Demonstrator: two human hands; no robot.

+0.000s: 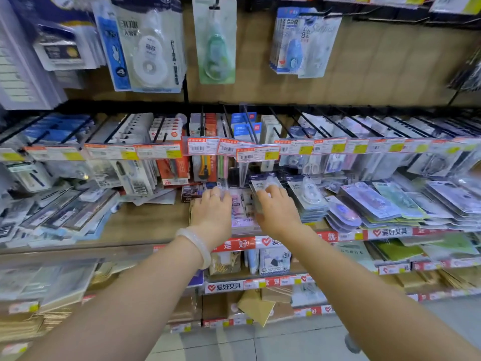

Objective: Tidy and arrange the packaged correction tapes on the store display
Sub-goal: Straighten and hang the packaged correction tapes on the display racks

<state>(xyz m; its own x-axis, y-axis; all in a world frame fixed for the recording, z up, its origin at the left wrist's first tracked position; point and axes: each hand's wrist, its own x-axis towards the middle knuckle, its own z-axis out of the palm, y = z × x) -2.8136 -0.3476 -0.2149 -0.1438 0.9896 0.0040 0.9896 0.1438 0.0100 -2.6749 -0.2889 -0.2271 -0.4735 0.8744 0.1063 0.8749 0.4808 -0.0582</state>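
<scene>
Both my hands reach onto the wooden shelf [145, 225]. My right hand [277, 208] grips a tilted correction tape pack [260, 185] with a dark header and clear blister, held over a pink-topped stack of packs [240, 209]. My left hand [212, 213], with a pale bangle at the wrist, lies palm-down on the left side of that stack, fingers together; what is under it is hidden. To the right lies another stack of correction tape packs [308, 196], then fanned purple and green packs [374, 201].
Black pegs with price tags [256, 153] hang just above my hands, loaded with utility knives and scissors. Larger correction tape packs [148, 45] hang on the top row. Untidy packs [59, 212] lie at the shelf's left. Lower shelves hold notebooks.
</scene>
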